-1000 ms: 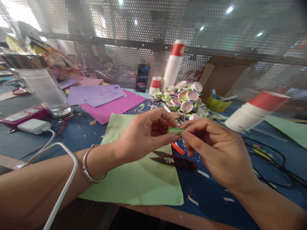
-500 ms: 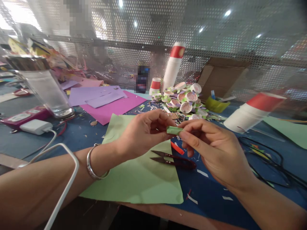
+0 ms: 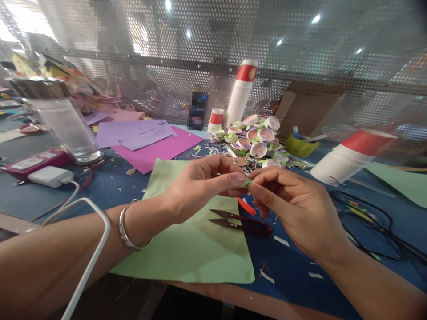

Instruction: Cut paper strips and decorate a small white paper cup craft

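Both hands meet above the table and pinch a small folded piece of green paper (image 3: 247,182). My left hand (image 3: 203,186), with a silver bangle on its wrist, grips the piece from the left with thumb and forefinger; its thumb covers most of the paper. My right hand (image 3: 293,209) pinches the other end. Under the hands lies a light green sheet (image 3: 193,249) with dark red thread snips (image 3: 243,222) and a small red strip (image 3: 247,206) beside it.
A heap of decorated paper cup pieces (image 3: 258,142) sits behind, with stacked red-rimmed cups (image 3: 242,91) and a tipped stack (image 3: 353,155). A glass (image 3: 63,120), charger and white cable (image 3: 53,175), pink and purple sheets (image 3: 147,142), black cables (image 3: 373,218), perforated screen behind.
My left thumb has slid over the green piece, hiding most of it. Both hands stay in nearly the same place.
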Action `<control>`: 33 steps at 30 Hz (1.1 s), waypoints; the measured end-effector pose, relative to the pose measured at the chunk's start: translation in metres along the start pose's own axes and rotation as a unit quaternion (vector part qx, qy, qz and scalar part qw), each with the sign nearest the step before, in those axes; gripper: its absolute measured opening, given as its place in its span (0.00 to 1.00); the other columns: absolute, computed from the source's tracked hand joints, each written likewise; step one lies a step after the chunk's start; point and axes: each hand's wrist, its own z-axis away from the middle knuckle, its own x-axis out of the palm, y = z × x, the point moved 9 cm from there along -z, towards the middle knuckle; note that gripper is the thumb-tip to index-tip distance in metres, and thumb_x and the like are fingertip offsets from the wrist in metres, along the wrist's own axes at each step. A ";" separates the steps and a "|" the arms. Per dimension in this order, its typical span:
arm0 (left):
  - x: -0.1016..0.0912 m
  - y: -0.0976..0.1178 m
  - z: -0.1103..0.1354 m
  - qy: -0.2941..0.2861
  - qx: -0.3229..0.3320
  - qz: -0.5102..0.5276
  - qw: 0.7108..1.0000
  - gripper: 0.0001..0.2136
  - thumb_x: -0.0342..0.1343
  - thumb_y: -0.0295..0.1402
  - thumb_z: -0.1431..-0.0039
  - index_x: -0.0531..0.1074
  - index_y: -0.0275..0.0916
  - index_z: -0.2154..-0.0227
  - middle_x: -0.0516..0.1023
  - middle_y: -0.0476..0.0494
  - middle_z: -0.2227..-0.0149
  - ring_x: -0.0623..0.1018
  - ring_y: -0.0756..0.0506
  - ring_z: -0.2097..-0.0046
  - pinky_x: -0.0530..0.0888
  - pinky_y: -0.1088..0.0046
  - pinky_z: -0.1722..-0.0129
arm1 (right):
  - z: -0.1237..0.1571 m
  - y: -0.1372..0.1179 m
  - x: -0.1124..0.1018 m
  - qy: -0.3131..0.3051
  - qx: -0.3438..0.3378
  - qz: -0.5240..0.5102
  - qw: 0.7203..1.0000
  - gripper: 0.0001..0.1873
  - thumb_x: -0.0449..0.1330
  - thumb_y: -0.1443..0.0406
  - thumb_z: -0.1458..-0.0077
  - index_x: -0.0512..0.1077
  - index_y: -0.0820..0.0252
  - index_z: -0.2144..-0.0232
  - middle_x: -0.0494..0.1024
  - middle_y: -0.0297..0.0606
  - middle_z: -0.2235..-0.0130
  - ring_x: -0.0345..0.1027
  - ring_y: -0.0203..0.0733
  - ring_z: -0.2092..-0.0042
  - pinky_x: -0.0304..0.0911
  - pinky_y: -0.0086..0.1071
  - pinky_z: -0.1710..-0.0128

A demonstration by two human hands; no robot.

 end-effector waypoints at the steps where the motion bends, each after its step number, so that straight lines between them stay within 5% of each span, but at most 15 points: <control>1: 0.000 0.000 0.000 0.007 -0.004 0.008 1.000 0.11 0.71 0.34 0.45 0.75 0.33 0.68 0.77 0.50 0.67 0.81 0.51 0.64 0.81 0.73 0.58 | -0.001 0.000 0.001 0.000 -0.001 -0.003 1.000 0.13 0.71 0.55 0.42 0.78 0.57 0.70 0.78 0.34 0.65 0.67 0.30 0.75 0.66 0.26 0.76; 14: -0.004 -0.006 0.002 0.036 -0.027 0.035 0.998 0.07 0.63 0.23 0.44 0.71 0.34 0.75 0.76 0.52 0.72 0.81 0.52 0.68 0.83 0.71 0.59 | 0.004 0.001 0.002 0.006 -0.004 -0.025 1.000 0.10 0.72 0.57 0.43 0.79 0.56 0.70 0.80 0.33 0.61 0.69 0.28 0.75 0.67 0.23 0.76; 23: 0.000 -0.002 0.004 0.007 -0.007 -0.002 1.000 0.14 0.74 0.30 0.49 0.72 0.34 0.71 0.81 0.47 0.70 0.82 0.51 0.66 0.80 0.77 0.63 | 0.000 -0.007 0.001 0.016 -0.011 0.017 1.000 0.15 0.73 0.54 0.45 0.77 0.57 0.73 0.80 0.35 0.66 0.67 0.30 0.76 0.65 0.25 0.77; 33: 0.002 0.007 0.006 0.011 0.067 -0.093 0.993 0.16 0.74 0.37 0.47 0.71 0.36 0.72 0.80 0.47 0.71 0.80 0.51 0.67 0.79 0.75 0.64 | 0.004 -0.007 0.000 0.029 -0.009 -0.003 1.000 0.14 0.73 0.55 0.45 0.78 0.57 0.72 0.81 0.36 0.64 0.67 0.30 0.77 0.65 0.25 0.79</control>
